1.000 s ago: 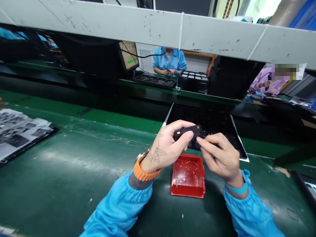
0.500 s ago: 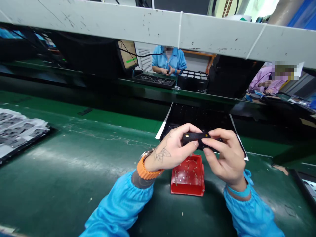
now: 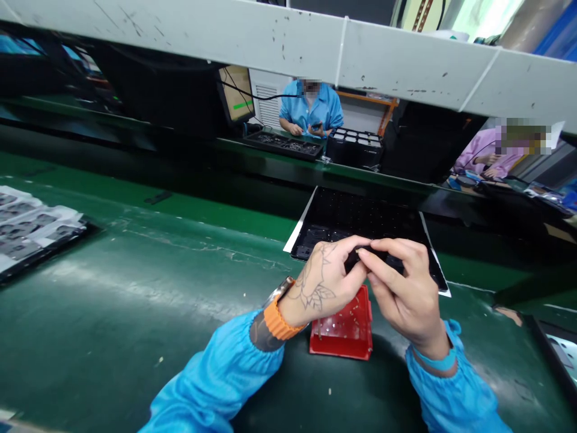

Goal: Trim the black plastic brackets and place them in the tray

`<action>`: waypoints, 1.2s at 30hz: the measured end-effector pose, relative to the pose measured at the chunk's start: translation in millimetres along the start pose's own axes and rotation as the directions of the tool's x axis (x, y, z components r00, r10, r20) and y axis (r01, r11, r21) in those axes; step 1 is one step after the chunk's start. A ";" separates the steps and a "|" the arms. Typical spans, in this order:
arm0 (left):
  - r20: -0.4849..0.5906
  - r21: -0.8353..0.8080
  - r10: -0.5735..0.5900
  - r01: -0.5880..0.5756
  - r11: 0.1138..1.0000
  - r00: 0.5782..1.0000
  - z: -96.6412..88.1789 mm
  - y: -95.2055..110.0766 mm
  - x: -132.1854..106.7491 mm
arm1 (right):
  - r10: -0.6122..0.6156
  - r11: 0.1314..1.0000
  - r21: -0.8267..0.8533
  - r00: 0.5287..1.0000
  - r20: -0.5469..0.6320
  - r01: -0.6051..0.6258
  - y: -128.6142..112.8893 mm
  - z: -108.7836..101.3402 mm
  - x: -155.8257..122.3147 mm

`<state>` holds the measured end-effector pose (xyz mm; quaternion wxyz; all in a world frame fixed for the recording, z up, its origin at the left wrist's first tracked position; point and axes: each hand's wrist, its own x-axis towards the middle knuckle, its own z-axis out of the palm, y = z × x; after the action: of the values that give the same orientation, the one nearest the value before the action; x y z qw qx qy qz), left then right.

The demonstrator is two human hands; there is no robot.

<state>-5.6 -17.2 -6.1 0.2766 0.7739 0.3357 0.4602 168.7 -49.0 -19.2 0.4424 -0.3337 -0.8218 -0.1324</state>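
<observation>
My left hand (image 3: 324, 279) is closed round a small black part (image 3: 351, 260), its thumb and index finger along the part's sides. Across from it, my right hand (image 3: 408, 291) has thumb and fingers pinched against the same part. Most of the part is covered by the fingers, so its exact kind does not show. Just below the hands sits a red plastic bin (image 3: 340, 347) with tiny pale bits inside, partly hidden by my left hand. Behind the hands lies a black tray (image 3: 365, 207) on a white sheet.
On the left, a black-edged tray (image 3: 45, 255) carries several grey parts in white liners. Tiny scraps lie on the green bench (image 3: 135, 337). A grey beam (image 3: 270, 45) crosses above. Beyond it, a person in blue (image 3: 311, 111) and one in pink (image 3: 482, 150) work.
Both hands have drawn closer together and the black part has turned, so its gold-coloured spots no longer show. My left wrist has rotated slightly. The camera view has shifted a little.
</observation>
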 end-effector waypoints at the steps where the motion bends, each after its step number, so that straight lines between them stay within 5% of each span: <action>1: 0.000 -0.011 0.002 -0.002 1.000 1.000 0.4 -0.2 0.0 | 0.002 1.000 0.003 1.000 0.000 -0.002 -0.4 0.1 0.0; 36: 0.074 0.092 -0.089 0.082 0.992 0.993 -4.4 0.3 -3.6 | -0.018 0.999 -0.029 0.998 0.066 0.020 -4.5 1.0 -0.4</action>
<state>-10.7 -19.7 -5.9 0.2742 0.7876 0.3777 0.4023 165.2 -52.0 -19.7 0.4088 -0.3365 -0.8371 -0.1375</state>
